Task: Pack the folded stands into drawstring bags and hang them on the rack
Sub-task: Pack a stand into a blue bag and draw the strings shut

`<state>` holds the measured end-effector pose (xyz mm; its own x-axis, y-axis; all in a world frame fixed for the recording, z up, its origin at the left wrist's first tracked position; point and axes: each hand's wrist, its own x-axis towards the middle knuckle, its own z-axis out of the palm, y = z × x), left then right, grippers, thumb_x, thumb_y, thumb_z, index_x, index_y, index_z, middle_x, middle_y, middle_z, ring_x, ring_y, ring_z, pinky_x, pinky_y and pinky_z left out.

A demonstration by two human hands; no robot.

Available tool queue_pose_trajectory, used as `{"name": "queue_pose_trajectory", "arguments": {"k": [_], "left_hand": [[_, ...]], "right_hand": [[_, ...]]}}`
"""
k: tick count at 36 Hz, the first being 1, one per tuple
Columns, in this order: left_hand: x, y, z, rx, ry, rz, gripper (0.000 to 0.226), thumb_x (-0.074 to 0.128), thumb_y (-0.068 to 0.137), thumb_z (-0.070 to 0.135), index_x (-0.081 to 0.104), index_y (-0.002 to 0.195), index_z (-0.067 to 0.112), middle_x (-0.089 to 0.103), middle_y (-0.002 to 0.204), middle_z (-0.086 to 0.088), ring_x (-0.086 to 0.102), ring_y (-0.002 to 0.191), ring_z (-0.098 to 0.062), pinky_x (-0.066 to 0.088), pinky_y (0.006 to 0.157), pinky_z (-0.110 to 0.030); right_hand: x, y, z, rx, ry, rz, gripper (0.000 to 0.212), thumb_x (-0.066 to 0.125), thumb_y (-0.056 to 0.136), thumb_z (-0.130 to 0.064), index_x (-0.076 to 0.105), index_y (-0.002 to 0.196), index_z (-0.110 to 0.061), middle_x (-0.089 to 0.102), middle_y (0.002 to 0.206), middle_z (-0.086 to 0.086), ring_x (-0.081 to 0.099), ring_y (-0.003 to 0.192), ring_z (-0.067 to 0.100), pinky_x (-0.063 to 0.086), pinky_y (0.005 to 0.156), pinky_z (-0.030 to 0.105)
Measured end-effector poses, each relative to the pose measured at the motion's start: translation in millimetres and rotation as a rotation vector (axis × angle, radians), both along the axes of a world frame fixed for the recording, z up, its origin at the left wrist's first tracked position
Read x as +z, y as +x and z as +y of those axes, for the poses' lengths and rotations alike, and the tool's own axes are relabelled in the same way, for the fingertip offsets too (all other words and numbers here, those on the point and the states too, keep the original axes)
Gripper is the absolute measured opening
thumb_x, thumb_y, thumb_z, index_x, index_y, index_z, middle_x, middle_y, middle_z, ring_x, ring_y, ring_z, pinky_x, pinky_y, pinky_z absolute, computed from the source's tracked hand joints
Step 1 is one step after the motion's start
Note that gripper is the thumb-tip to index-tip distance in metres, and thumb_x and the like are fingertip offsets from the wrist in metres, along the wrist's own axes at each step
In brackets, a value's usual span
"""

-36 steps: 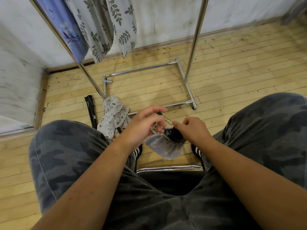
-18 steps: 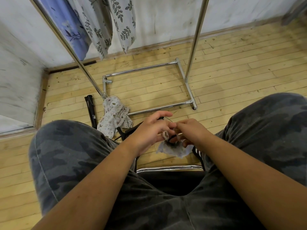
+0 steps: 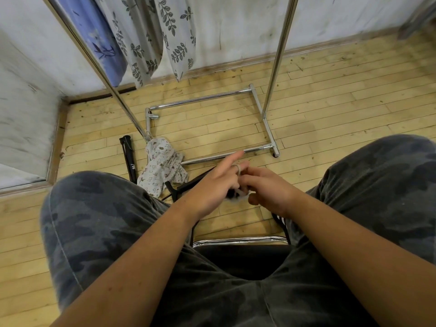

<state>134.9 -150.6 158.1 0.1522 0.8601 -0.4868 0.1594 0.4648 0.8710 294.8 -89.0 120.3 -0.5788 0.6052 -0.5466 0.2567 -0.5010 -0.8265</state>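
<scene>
Faced a chrome rack [image 3: 203, 99] on the wood floor, with leaf-print bags [image 3: 179, 31] hanging at its top left. Had a printed bag [image 3: 162, 166] and a black folded stand [image 3: 128, 156] lying by its near left foot. Held both hands together between the knees. Right hand [image 3: 266, 192]: grip closed on the drawstring bag [image 3: 237, 197], mostly hidden beneath. Left hand [image 3: 212, 185]: index straight, cord [image 3: 238, 168] looped round a finger, grip impossible to tell.

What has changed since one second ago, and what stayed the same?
The left hand and right hand came together; the bag, which hung open below them, is now bunched between them, mostly hidden. The left index finger straightened; a cord, pinched by the right hand, loops another left finger. Rack, spare bag and floor stand stayed.
</scene>
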Motion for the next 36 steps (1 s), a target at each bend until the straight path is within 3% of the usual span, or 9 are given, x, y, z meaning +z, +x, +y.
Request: {"name": "queue_pose_trajectory", "arguments": {"k": [3, 8, 11, 14, 17, 20, 23, 31, 36], "left_hand": [[-1, 1, -1, -0.012, 0.025, 0.038, 0.079, 0.043, 0.093, 0.002, 0.03, 0.157, 0.046, 0.049, 0.153, 0.022, 0.053, 0.126, 0.004, 0.042, 0.099, -0.022], [-8, 1, 2, 0.011, 0.165, 0.234, 0.079, 0.053, 0.092, 0.001, 0.034, 0.152, 0.049, 0.058, 0.138, 0.032, 0.063, 0.06, -0.016, 0.046, 0.053, -0.029], [-16, 2, 4, 0.028, 0.251, 0.339, 0.078, 0.059, 0.09, 0.004, 0.038, 0.147, 0.053, 0.064, 0.134, 0.027, 0.07, 0.086, -0.036, 0.061, 0.066, -0.042], [-23, 1, 4, 0.053, 0.292, 0.433, 0.074, 0.064, 0.092, 0.004, 0.043, 0.147, 0.049, 0.069, 0.128, 0.022, 0.07, 0.101, -0.01, 0.06, 0.089, -0.033], [-31, -7, 7, 0.111, 0.301, 0.539, 0.064, 0.07, 0.094, 0.015, 0.047, 0.148, 0.039, 0.07, 0.115, 0.018, 0.063, 0.104, 0.006, 0.051, 0.085, -0.008], [-41, -19, 8, 0.107, 0.219, 0.555, 0.062, 0.074, 0.092, 0.038, 0.046, 0.147, 0.043, 0.061, 0.116, 0.015, 0.059, 0.103, 0.003, 0.045, 0.076, -0.008], [-45, -19, 9, 0.006, 0.112, 0.488, 0.064, 0.071, 0.092, 0.051, 0.042, 0.149, 0.047, 0.055, 0.132, 0.014, 0.056, 0.119, -0.005, 0.047, 0.094, -0.023], [-44, -6, 3, -0.154, 0.271, 0.448, 0.032, 0.066, 0.099, 0.027, 0.059, 0.128, 0.038, 0.057, 0.106, 0.038, 0.051, 0.106, 0.012, 0.039, 0.096, -0.013], [-41, -4, 3, -0.141, 0.331, 0.411, 0.05, 0.068, 0.097, 0.014, 0.053, 0.121, 0.055, 0.053, 0.105, 0.054, 0.051, 0.108, 0.023, 0.036, 0.088, 0.003]], "right_hand": [[-1, 2, 0, 0.0, 0.062, -0.01, 0.021, 0.063, 0.102, -0.029, 0.073, 0.111, -0.012, 0.063, 0.09, 0.005, 0.048, 0.076, 0.019, 0.038, 0.062, 0.03], [-1, 3, -1, -0.05, 0.148, -0.018, 0.033, 0.061, 0.102, -0.039, 0.073, 0.106, -0.008, 0.059, 0.082, 0.006, 0.052, 0.077, 0.02, 0.043, 0.073, 0.038], [0, 2, -1, -0.064, 0.117, 0.009, 0.035, 0.061, 0.102, -0.035, 0.067, 0.092, -0.003, 0.052, 0.077, 0.007, 0.049, 0.075, 0.022, 0.042, 0.073, 0.039], [1, 2, 1, -0.098, 0.069, 0.036, 0.034, 0.058, 0.104, -0.029, 0.064, 0.088, -0.001, 0.053, 0.071, 0.003, 0.052, 0.068, 0.016, 0.044, 0.069, 0.033], [2, 4, 4, -0.136, 0.036, 0.045, 0.039, 0.06, 0.103, -0.03, 0.065, 0.096, 0.009, 0.055, 0.071, 0.003, 0.052, 0.065, 0.014, 0.044, 0.066, 0.033], [5, 5, 5, -0.127, 0.022, 0.055, 0.038, 0.061, 0.103, -0.031, 0.066, 0.097, 0.006, 0.054, 0.07, 0.004, 0.049, 0.064, 0.015, 0.041, 0.065, 0.033], [8, 6, 3, -0.093, 0.029, 0.057, 0.04, 0.06, 0.103, -0.031, 0.069, 0.083, 0.002, 0.056, 0.07, 0.005, 0.049, 0.069, 0.018, 0.04, 0.067, 0.035], [16, 5, 0, -0.021, 0.083, 0.046, 0.036, 0.057, 0.104, -0.031, 0.069, 0.078, -0.01, 0.052, 0.067, 0.003, 0.045, 0.061, 0.012, 0.038, 0.064, 0.029], [22, 4, -5, 0.038, 0.224, -0.029, 0.036, 0.062, 0.102, -0.035, 0.075, 0.074, -0.015, 0.054, 0.067, 0.003, 0.047, 0.062, 0.01, 0.044, 0.065, 0.026]]}}
